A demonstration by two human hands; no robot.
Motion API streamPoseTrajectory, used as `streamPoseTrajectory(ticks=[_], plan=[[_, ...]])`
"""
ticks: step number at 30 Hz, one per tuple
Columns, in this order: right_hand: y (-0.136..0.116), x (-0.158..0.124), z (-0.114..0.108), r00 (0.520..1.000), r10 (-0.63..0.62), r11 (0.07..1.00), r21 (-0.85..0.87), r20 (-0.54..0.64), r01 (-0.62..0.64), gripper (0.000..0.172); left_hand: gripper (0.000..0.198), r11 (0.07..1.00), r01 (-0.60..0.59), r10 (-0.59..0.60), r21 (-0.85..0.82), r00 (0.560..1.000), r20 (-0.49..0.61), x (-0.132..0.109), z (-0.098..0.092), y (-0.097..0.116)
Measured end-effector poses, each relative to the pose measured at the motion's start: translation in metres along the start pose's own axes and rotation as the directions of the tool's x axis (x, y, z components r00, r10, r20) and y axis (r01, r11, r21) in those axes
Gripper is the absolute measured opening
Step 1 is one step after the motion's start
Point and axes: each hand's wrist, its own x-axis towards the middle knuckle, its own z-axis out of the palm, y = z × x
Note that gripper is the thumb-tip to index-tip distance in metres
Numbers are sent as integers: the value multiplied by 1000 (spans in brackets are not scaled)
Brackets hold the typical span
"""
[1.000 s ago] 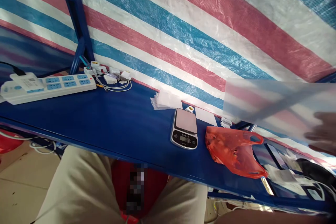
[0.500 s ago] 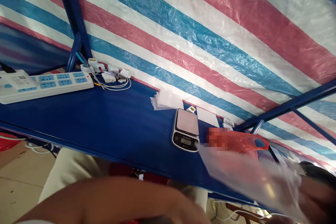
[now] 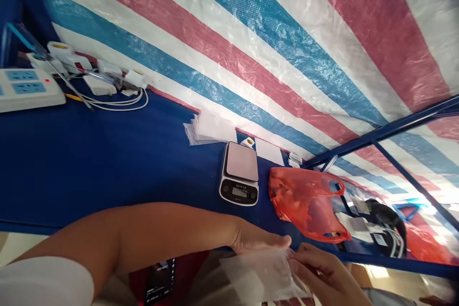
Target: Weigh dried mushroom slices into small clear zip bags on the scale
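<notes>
Left hand (image 3: 256,243): open and flat from what I can see on my feed, fingers on top of the clear plastic bag (image 3: 260,275)
Right hand (image 3: 322,272): fingers curled, pinching that bag's edge
Bag: between both hands, 6 o'clock in my view
Nearby: digital scale (image 3: 239,174) at 12 o'clock from the bag, orange plastic bag (image 3: 306,203) at 2 o'clock, both on the blue tabletop (image 3: 107,162)

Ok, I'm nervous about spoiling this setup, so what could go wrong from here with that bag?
The clear plastic bag is held out past the edge of the blue table, so if it slips from the fingers it could drop off the table. The left forearm also lies close to the digital scale and might bump it, possibly shifting it or disturbing its reading.
</notes>
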Motion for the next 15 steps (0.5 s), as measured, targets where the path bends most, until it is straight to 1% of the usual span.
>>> streamPoseTrajectory(ticks=[2, 4, 7, 9, 12, 13, 14, 15], plan=[[4, 4, -1, 1000, 16, 1000, 12, 3, -17, 53, 90, 999, -23, 22, 23, 1000, 19, -5, 0, 11], [8, 6, -3, 1000, -12, 1000, -25, 3, 12, 53, 84, 999, -21, 18, 51, 998, 56, -5, 0, 18], [11, 10, 0, 998, -67, 995, -79, 3, 67, 50, 79, 996, 25, -35, 91, 993, 109, 0, 0, 18], [9, 11, 4, 994, -104, 991, -87, -19, 102, 50, 75, 994, 35, -52, 107, 986, 158, 3, -1, 16], [4, 10, 9, 991, -136, 987, -93, -9, 135, 49, 63, 995, 46, -65, 88, 974, 219, 3, 2, 18], [4, 10, 7, 990, -138, 987, -91, -22, 136, 48, 59, 996, 47, -61, 71, 975, 214, 2, 4, 21], [5, 10, 4, 989, -135, 988, -90, -67, 129, 47, 55, 998, 39, -48, 49, 979, 197, 1, 6, 24], [9, 12, -2, 981, -121, 989, -98, -151, 107, 48, 54, 999, 27, -31, 24, 985, 172, 0, 9, 28]])
